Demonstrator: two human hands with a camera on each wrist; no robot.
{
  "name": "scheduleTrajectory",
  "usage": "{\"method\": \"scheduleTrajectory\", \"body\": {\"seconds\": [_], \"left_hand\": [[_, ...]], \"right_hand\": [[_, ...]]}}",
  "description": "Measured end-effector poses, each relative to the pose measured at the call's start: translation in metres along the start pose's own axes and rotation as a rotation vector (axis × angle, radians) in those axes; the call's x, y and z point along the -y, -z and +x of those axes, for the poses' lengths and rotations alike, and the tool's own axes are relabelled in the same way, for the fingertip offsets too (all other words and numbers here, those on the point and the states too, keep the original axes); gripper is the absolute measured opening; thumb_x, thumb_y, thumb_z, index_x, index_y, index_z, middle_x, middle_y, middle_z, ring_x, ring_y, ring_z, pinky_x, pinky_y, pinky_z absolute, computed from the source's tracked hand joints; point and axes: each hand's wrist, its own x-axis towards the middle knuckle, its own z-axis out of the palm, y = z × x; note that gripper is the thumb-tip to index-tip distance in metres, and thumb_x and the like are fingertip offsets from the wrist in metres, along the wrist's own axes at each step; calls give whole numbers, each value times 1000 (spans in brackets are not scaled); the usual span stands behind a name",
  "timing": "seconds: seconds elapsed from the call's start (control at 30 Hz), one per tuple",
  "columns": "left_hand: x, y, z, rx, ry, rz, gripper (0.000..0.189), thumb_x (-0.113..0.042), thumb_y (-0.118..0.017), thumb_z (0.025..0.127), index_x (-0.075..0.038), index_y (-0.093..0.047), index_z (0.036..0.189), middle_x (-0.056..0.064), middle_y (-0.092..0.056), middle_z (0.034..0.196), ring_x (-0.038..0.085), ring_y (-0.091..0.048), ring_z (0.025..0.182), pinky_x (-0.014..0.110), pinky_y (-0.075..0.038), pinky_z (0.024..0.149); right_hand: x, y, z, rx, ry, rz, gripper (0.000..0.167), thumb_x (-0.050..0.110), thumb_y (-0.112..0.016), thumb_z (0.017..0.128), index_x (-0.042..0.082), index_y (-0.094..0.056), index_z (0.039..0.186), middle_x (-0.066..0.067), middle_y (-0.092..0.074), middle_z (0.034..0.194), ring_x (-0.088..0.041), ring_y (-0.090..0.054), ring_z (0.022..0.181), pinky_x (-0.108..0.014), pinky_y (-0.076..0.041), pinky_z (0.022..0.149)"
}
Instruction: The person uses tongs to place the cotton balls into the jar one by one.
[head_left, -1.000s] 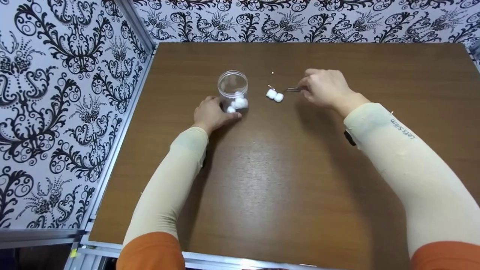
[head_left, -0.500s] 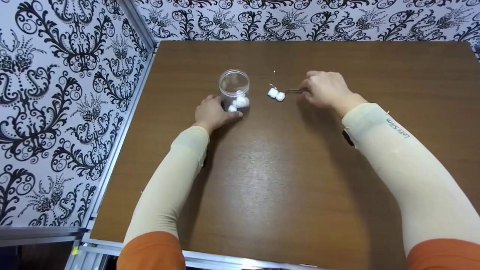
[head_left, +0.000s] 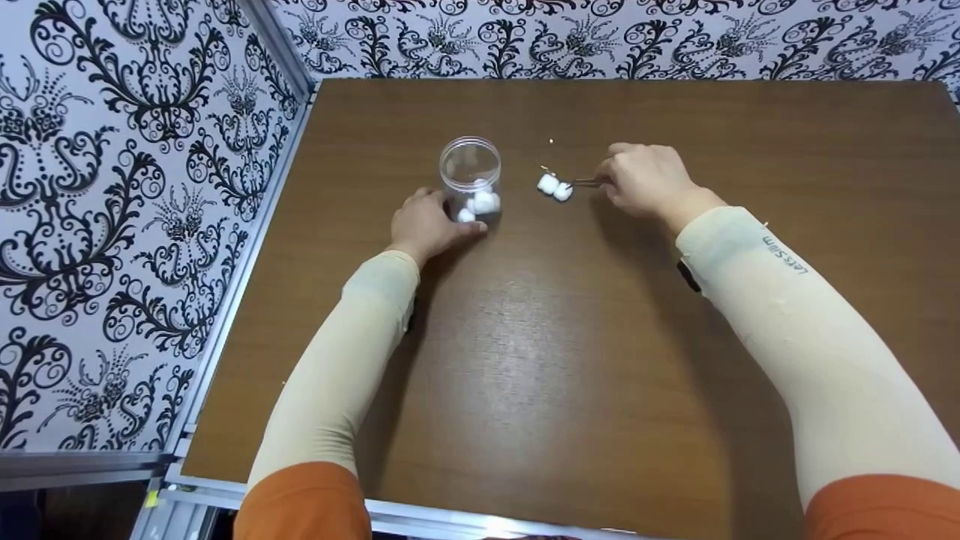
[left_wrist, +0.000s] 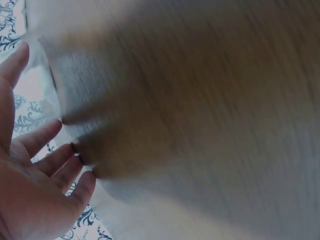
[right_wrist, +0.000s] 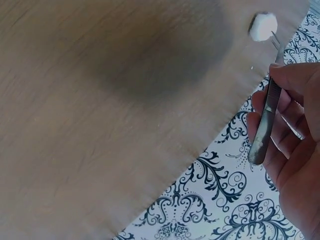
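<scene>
My left hand (head_left: 424,225) curves its thumb and fingers round the lower part of a clear jar (head_left: 471,187), which stands uncovered with several white cotton balls (head_left: 486,201) inside. In the left wrist view, the fingertips (left_wrist: 75,147) are close to the table surface. Metal tweezers (head_left: 586,182) are pinched in my right hand (head_left: 646,178), pointing left. Their tips reach the nearer of two loose cotton balls (head_left: 562,192) lying side by side right of the jar. The right wrist view shows the slim tips of the tweezers (right_wrist: 267,117) at a cotton ball (right_wrist: 264,26).
Tiny pale bits (head_left: 551,141) lie on the brown wooden table (head_left: 525,390) behind the loose cotton balls. Patterned panels (head_left: 120,225) stand along the left and back, with a metal frame (head_left: 240,285) along the table's left side.
The tweezers have moved slightly left, and their tips now overlap the right loose cotton ball. The left hand stays at the jar. The head view has shifted a little.
</scene>
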Motion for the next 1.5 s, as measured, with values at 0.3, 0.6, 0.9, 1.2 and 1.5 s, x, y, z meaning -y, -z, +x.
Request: {"method": "scheduleTrajectory", "body": {"seconds": [0.3, 0.6, 0.9, 1.2, 1.5], "left_hand": [[0, 0, -1, -1, 7, -8, 85, -71, -71, 76, -13, -59, 137, 10, -54, 134, 31, -50, 123, 50, -38, 100], [0, 0, 1, 3, 9, -8, 86, -71, -71, 75, -14, -58, 138, 10, -54, 135, 31, -50, 123, 51, -37, 101], [-1, 0, 1, 0, 4, 2, 85, -71, -71, 76, -16, -57, 139, 9, -54, 137, 31, -49, 126, 51, -37, 101], [0, 0, 1, -5, -1, 0, 84, -71, -71, 75, -14, -59, 136, 10, -55, 135, 31, -50, 123, 51, -38, 100], [1, 0, 0, -16, -17, 7, 84, -71, -70, 76, -13, -59, 135, 11, -56, 132, 32, -52, 121, 51, -39, 98]], "right_hand": [[3, -6, 2, 27, -2, -13, 18, 12, -64, 87, 11, -77, 100, -8, -57, 86, -37, -61, 72, -55, -46, 59], [3, -6, 2, 34, -9, -37, 14, 14, -64, 88, 7, -75, 93, -10, -58, 87, -39, -61, 70, -56, -46, 57], [2, -11, 3, -17, 3, -70, 12, 13, -64, 86, 4, -71, 83, -9, -57, 84, -39, -60, 65, -55, -46, 53], [1, -5, 0, -35, -1, -69, 13, 13, -62, 86, 4, -72, 83, -9, -58, 85, -36, -59, 63, -53, -46, 51], [1, 16, -9, -69, 8, -61, 17, 11, -62, 86, 9, -76, 95, -6, -57, 86, -36, -60, 64, -53, -45, 51]]}}
